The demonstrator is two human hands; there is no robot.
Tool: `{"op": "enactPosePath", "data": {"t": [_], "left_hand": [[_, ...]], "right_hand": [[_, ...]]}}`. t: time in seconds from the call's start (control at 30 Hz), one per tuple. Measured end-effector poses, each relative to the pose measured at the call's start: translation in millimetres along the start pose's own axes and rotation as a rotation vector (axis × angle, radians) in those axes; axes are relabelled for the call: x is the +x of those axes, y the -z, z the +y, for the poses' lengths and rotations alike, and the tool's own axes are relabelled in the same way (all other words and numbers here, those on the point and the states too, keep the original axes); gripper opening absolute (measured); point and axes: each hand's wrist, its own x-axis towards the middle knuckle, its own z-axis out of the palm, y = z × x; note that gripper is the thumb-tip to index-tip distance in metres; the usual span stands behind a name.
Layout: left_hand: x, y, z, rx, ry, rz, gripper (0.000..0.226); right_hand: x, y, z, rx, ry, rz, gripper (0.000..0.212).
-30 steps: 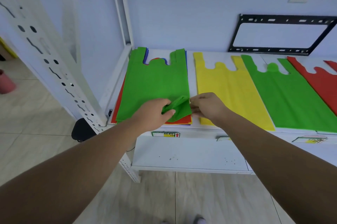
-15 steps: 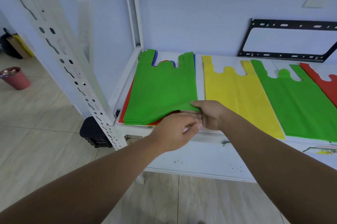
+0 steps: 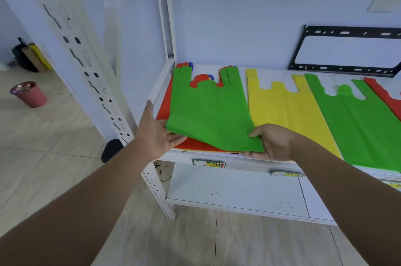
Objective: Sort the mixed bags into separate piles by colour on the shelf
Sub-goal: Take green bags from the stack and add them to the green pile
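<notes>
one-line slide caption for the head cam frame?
Both hands lift top green bag off mixed stack; yellow pile, green pile alongside.

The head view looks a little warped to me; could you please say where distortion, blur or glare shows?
Head view: wide-angle bending leans the shelf post steeply; forearms stretch toward the corners; green bag is sharp; no glare, soft even light.

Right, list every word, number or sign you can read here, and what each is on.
Shelf-edge tag: red up arrow; its print is too blurred to read.
Second tag, right of it: unreadable, part hidden.
Third tag, far right: unreadable.
Bags, wall plate, black bracket: no text visible.
</notes>
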Motion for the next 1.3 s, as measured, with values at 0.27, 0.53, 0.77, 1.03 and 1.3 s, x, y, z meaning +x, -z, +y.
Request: {"op": "enactPosePath", "data": {"t": [0.27, 0.53, 0.77, 1.03, 1.3], "left_hand": [[20, -14, -18, 0.953, -0.146, 0.257, 0.022], [13, -76, 3, 1.056, -0.605, 0.148, 0.013], [22, -207, 8, 0.879, -0.746, 0.009, 0.025], [55, -395, -32, 0.813, -0.667, -0.144, 0.01], [75, -522, -36, 0.75, -0.867, -0.274, 0.024]], "right_hand": [[1, -26, 6, -0.248, 0.132, 0.261, 0.025], [-36, 15, -30, -0.23, 0.444, 0.424, 0.016], [-99, 124, -72, 0.081, 0.562, 0.472, 0.012], [-153, 298, -100, 0.161, 0.608, 0.5, 0.023], [-184, 411, -144, 0.124, 0.804, 0.585, 0.018]]}}
